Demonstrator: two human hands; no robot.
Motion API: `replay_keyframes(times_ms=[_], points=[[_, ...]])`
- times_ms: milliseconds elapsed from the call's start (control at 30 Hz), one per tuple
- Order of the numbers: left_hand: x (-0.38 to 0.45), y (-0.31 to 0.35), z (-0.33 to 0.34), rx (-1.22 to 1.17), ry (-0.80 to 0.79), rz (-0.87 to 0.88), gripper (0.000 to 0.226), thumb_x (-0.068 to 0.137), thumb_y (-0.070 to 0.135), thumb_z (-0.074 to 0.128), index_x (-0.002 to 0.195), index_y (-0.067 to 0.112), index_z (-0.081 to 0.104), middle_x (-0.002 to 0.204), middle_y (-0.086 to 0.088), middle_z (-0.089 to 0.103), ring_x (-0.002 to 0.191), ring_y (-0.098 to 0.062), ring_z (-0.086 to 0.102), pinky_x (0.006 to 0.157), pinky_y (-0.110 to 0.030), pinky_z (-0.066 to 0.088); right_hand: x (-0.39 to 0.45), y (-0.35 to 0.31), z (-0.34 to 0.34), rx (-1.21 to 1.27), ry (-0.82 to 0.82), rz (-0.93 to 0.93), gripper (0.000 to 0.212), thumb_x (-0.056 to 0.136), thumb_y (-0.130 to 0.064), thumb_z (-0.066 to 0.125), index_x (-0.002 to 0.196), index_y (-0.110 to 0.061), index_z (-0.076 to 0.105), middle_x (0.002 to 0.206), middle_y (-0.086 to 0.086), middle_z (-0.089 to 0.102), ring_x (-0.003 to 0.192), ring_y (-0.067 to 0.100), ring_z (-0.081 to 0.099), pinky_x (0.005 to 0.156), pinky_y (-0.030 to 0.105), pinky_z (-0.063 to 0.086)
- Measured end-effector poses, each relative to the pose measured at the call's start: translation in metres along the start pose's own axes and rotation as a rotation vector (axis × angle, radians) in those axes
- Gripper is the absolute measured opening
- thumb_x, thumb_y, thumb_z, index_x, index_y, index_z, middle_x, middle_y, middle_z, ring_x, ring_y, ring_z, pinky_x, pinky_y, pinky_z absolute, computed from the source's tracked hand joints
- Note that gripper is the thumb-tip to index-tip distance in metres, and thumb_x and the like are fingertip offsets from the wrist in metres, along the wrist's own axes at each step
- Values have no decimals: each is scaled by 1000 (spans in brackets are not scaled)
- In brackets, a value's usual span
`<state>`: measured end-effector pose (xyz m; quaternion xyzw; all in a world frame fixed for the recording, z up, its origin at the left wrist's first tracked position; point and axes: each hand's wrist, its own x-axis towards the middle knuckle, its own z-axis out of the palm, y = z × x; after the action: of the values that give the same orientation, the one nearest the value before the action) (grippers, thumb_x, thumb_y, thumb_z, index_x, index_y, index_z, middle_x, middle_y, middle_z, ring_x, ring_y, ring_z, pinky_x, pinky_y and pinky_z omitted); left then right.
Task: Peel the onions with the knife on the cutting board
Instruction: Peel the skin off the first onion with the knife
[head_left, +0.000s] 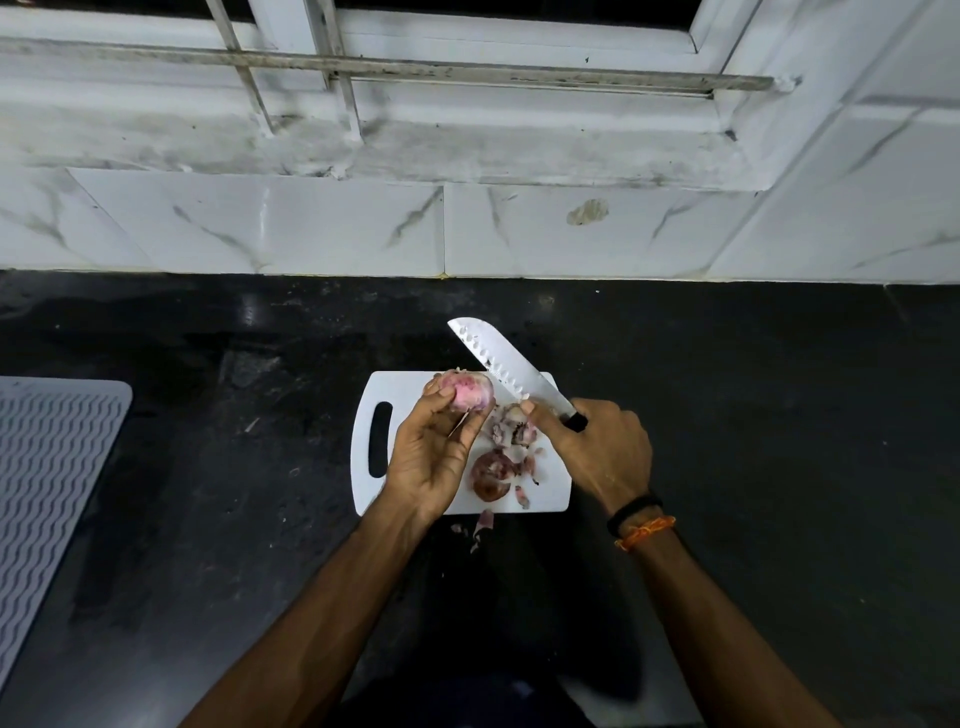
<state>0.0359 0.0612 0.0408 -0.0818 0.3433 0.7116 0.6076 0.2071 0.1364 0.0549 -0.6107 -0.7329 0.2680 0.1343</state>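
Note:
My left hand (434, 457) holds a pink, partly peeled onion (470, 392) above the far part of the white cutting board (410, 387). My right hand (597, 449) grips the black handle of a wide knife (498, 364); its blade points up and away to the left, and its edge lies close beside the onion. An unpeeled brown-purple onion (491, 475) rests on the board near its front edge. Torn onion skins (511, 428) lie piled on the board between my two hands.
The board sits on a black stone counter (208, 467). A few skin scraps (483, 522) lie on the counter just in front of the board. A grey ribbed mat (47, 467) covers the left edge. A white marbled tile wall (363, 228) and window sill rise behind.

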Motion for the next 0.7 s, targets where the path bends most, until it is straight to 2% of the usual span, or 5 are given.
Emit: replay_keyframes(times_ms=[133, 300, 433, 533, 700], points=[[1, -1, -1, -25, -25, -17, 46, 84, 8, 70, 128, 1, 59, 122, -21, 68, 121, -35, 62, 109, -46, 44, 1, -2, 2, 28, -87, 4, 66, 76, -81, 57, 65, -15, 60, 58, 0, 62, 53, 16, 59, 51, 33, 44], [0, -1, -1, -23, -73, -11, 53, 75, 4, 75, 126, 5, 62, 124, -19, 67, 112, -34, 67, 105, -46, 48, -4, -8, -1, 151, -66, -19, 62, 87, -71, 53, 56, -18, 52, 49, -6, 52, 49, 12, 50, 53, 29, 33], [1, -2, -3, -7, -104, -18, 80, 50, 8, 95, 124, 9, 66, 134, -21, 61, 122, -39, 61, 103, -44, 51, -6, -11, 0, 167, -75, -38, 71, 87, -74, 48, 61, -10, 59, 53, 3, 58, 52, 18, 55, 52, 32, 37], [1, -3, -6, -5, -133, -33, 90, 47, 9, 97, 130, 9, 63, 139, -21, 58, 121, -39, 62, 101, -45, 52, -8, -14, 2, 174, -90, -53, 83, 78, -85, 39, 64, -6, 60, 56, 7, 62, 52, 20, 57, 51, 32, 37], [0, -4, -8, -17, -185, -32, 103, 50, 10, 96, 143, 6, 51, 146, -21, 52, 133, -38, 52, 103, -44, 49, -15, -23, 1, 169, -42, -100, 67, 79, -81, 38, 54, -20, 48, 50, -3, 53, 47, 11, 48, 51, 28, 35]])
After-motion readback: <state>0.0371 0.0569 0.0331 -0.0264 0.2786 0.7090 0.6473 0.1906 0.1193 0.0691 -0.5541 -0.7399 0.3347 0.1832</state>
